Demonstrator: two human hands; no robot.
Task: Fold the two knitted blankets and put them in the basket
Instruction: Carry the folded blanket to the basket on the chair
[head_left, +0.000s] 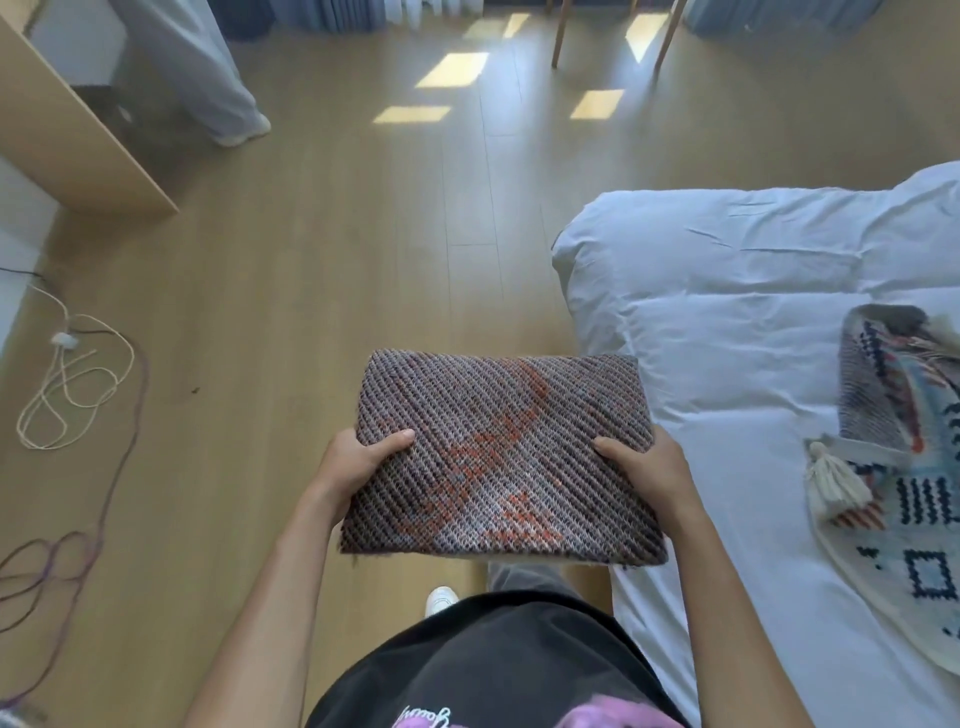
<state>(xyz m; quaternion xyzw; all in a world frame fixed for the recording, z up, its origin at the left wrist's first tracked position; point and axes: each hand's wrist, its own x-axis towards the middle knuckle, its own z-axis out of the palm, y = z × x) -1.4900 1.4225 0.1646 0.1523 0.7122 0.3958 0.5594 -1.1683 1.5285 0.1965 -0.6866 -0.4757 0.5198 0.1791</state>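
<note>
Left hand (358, 462): grips the left edge of the folded blanket (498, 457), thumb on top, remaining fingers under the fabric and out of sight. Right hand (644, 467): grips the right edge in the same way, thumb on top. Both hands are closed on the one item and carry it between them.

Folded blanket: a flat rectangular pack of dark, diagonally ribbed knit with orange-red patches. It is held roughly level in front of the person's body, clear of any surface. Most of it hangs over the floor (363, 234); its right end overlaps the near edge of the bed (727, 312) in this view (contact with the bed cannot be judged).

Second blanket (904, 467): lies on the bed at the far right, well apart from the hands. It is pale knit with dark blue and red patterning, loosely bunched rather than folded flat, and partly cut off by the frame edge. A cream tassel (831, 478) at one corner rests on the white sheet.

Below the held pack — a white shoe (441, 600) and a grey trouser leg of the person, above a black printed shirt.

Surroundings: pale wood floor with sunlit patches; a tangle of cream and purple cords (78, 384) on the floor at left; a light wooden panel (67, 140) at upper left; beside it, another person's pale trousers (208, 78); wooden chair legs (558, 36) at the top.
</note>
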